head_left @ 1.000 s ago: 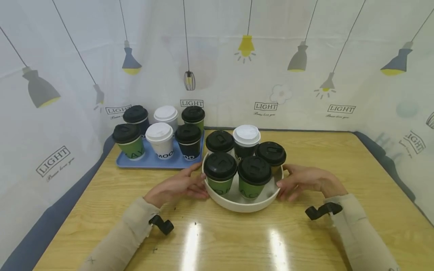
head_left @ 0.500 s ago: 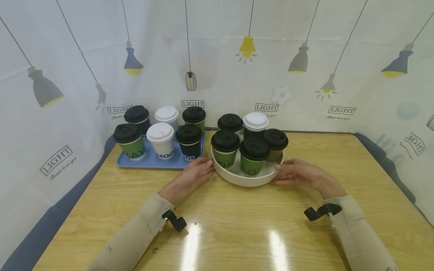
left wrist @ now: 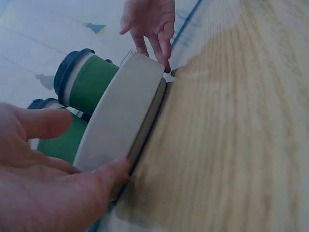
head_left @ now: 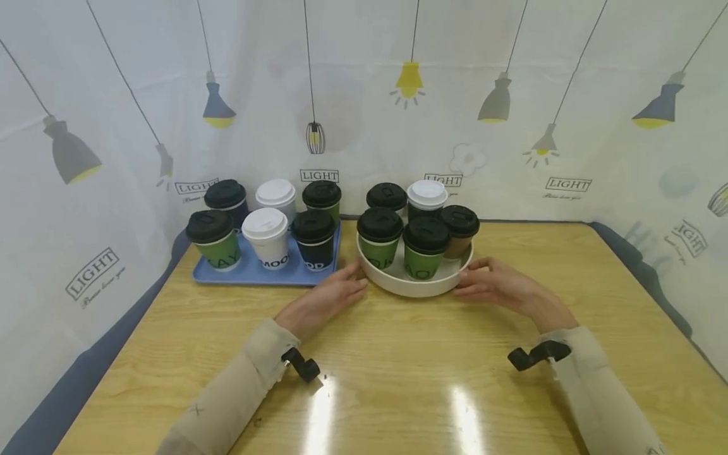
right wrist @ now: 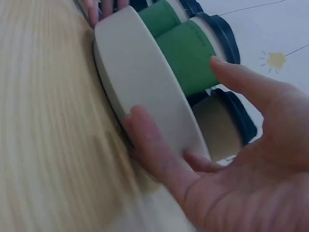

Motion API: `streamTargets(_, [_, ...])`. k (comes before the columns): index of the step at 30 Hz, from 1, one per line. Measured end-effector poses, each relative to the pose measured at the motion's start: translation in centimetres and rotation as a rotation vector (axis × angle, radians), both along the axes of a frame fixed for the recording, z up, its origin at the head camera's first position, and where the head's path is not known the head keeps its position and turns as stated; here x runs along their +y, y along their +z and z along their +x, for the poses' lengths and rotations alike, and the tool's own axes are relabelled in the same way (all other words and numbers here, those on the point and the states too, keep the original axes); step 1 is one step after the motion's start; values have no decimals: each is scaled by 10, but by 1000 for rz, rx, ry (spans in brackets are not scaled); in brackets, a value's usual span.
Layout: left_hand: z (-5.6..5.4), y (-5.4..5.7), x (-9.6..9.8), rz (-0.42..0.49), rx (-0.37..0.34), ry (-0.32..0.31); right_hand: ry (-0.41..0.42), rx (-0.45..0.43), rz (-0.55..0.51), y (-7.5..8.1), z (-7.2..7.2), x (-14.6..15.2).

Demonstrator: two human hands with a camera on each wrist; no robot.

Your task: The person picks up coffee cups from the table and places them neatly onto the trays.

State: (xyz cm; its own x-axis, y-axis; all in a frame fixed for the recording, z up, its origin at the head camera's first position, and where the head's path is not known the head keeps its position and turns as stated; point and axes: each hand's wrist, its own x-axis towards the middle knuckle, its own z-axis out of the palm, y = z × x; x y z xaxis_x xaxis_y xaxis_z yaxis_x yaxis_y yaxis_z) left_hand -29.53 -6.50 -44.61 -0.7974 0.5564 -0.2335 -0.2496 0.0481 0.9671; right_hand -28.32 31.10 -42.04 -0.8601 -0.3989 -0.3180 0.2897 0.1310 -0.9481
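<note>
A round cream tray (head_left: 418, 289) sits on the table and bears several lidded paper cups. Two green cups (head_left: 423, 262) with black lids stand in front, a brown cup (head_left: 457, 246) at the right, and a white-lidded dark cup (head_left: 426, 199) behind. My left hand (head_left: 327, 300) touches the tray's left side with its fingertips, the thumb standing off the wall in the left wrist view. On the opposite side my right hand (head_left: 500, 287) has its extended fingers against the wall. Its thumb (right wrist: 246, 82) points up near a green cup, apart from the tray.
Left of the round tray lies a blue rectangular tray (head_left: 256, 277) with several lidded cups in two rows, among them a white cup (head_left: 267, 237). A patterned curtain (head_left: 364, 126) hangs behind the wooden table (head_left: 409, 366).
The round tray with its cups has moved away toward the back of the table and slightly right, both hands following along its sides. The blue tray has stayed in place.
</note>
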Motion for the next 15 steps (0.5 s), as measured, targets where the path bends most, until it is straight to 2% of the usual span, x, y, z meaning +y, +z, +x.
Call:
streamTargets(2, [3, 5, -4, -100, 57, -58, 26, 39, 123, 6, 5, 3])
streamTargets(4, [8, 13, -11, -191, 150, -104, 62, 97, 241, 15, 8, 6])
streamTargets(6, [12, 25, -21, -218, 234, -113, 82, 175, 350, 26, 11, 9])
streamTargets(8, [16, 37, -32, -194, 288, -63, 74, 259, 422, 36, 13, 12])
streamTargets(12, [14, 57, -55, -121, 385, 98, 25, 400, 514, 53, 18, 15])
streamTargets(15, [10, 73, -77, -211, 493, 233, 7, 471, 543, 66, 17, 14])
